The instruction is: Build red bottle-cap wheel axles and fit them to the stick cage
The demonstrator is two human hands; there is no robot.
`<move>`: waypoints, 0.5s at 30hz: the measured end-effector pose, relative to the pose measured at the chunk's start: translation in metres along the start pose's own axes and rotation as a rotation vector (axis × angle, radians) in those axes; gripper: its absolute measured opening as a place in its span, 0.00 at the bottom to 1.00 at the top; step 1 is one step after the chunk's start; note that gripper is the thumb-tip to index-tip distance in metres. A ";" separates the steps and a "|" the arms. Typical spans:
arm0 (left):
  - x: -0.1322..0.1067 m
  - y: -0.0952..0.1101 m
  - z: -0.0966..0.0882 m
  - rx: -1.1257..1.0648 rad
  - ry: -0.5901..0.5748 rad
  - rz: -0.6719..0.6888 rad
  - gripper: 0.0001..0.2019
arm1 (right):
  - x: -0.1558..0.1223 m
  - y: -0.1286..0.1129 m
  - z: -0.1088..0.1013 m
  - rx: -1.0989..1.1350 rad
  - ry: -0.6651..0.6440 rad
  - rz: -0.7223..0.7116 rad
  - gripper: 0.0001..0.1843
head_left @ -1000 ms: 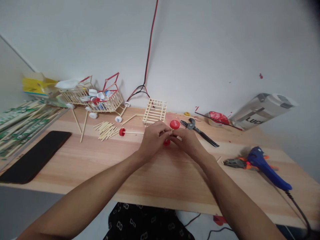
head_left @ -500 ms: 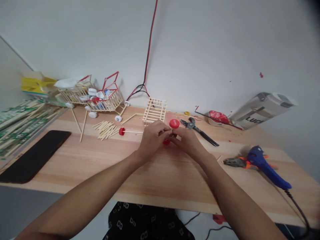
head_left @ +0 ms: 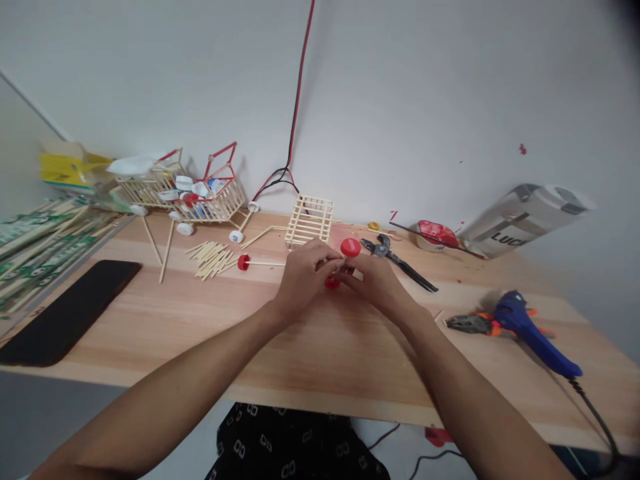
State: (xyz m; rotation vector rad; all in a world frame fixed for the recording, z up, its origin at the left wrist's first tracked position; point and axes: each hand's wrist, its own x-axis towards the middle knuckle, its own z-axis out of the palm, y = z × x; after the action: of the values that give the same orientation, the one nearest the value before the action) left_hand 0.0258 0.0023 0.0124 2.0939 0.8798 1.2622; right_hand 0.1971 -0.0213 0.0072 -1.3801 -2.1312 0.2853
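Observation:
My left hand (head_left: 303, 277) and my right hand (head_left: 376, 281) meet over the middle of the wooden table (head_left: 210, 327), fingers pinched together. Between them they grip a thin wooden stick with red bottle caps on it. One red cap (head_left: 351, 247) shows above the fingers, another (head_left: 333, 283) peeks out below them. The stick itself is mostly hidden by the fingers.
A small stick crate (head_left: 310, 221) stands just behind my hands. Black pliers (head_left: 397, 261), a blue glue gun (head_left: 530, 333), a stick cart full of caps (head_left: 195, 193), loose sticks (head_left: 210, 259), a capped stick (head_left: 255, 263) and a black phone (head_left: 65, 313) lie around.
My hands have barely moved; the upper red cap has shifted a little up and to the right.

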 end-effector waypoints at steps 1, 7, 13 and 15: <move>0.000 0.000 0.000 -0.001 0.002 0.001 0.05 | 0.000 0.000 0.000 0.000 0.000 -0.001 0.06; 0.000 0.000 -0.001 -0.005 0.004 0.015 0.05 | 0.000 0.001 0.001 0.005 0.014 -0.022 0.07; 0.000 0.000 -0.002 -0.011 0.027 0.028 0.05 | 0.001 0.002 0.002 0.002 0.002 -0.061 0.08; 0.000 0.000 -0.002 -0.012 0.020 0.035 0.04 | 0.001 0.002 0.003 -0.011 0.005 -0.056 0.08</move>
State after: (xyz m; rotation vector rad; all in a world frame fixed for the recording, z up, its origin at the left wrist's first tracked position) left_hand 0.0238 0.0030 0.0131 2.0994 0.8456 1.3047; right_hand 0.1961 -0.0193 0.0041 -1.3233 -2.1673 0.2479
